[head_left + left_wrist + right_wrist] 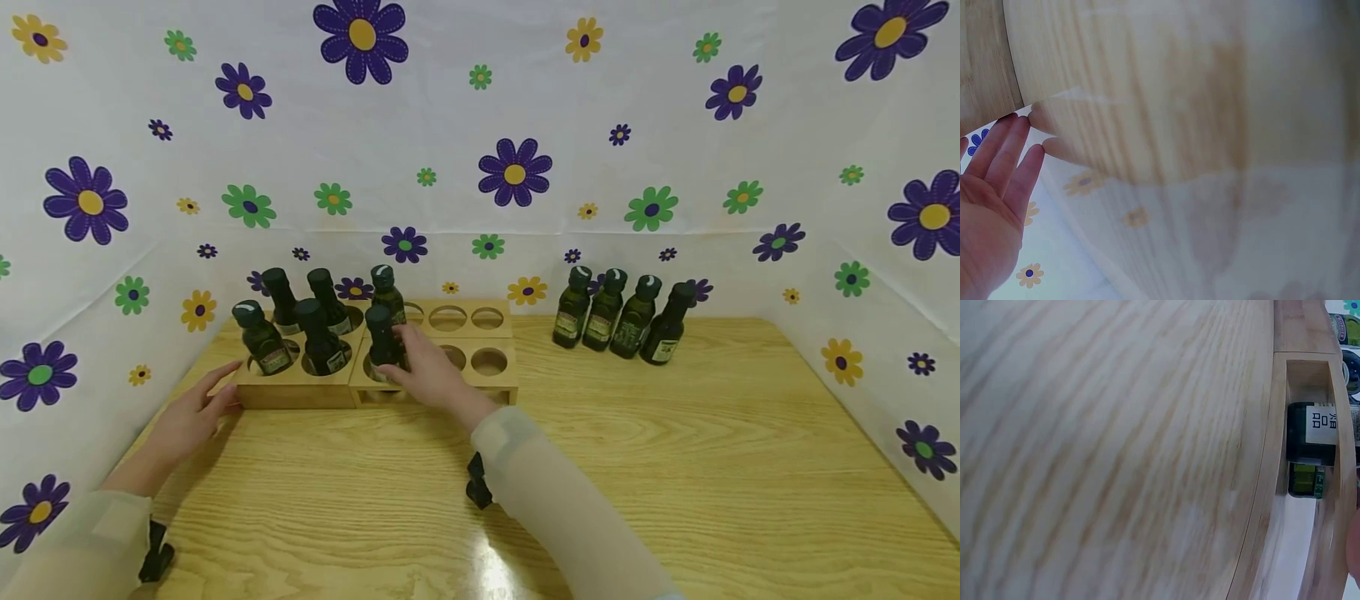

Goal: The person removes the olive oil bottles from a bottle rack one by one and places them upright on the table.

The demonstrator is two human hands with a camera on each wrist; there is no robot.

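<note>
Two wooden racks stand side by side at the back left of the table. The left rack [300,392] holds several dark green bottles. The right rack [495,387] has one bottle [387,292] at its back left and a dark bottle [381,335] in its front left hole. My right hand [402,354] grips that front bottle low on its body. Through the rack's side opening, the right wrist view shows the bottle's labelled base [1313,432]. My left hand [223,390] lies with straight fingers against the left rack's front left corner, and its fingers [1016,140] show in the left wrist view.
Several more dark bottles [618,312] stand in a row on the table [675,467] at the back right. Several holes of the right rack [489,361] hold nothing. White flowered sheets wall in the table at the back and on both sides.
</note>
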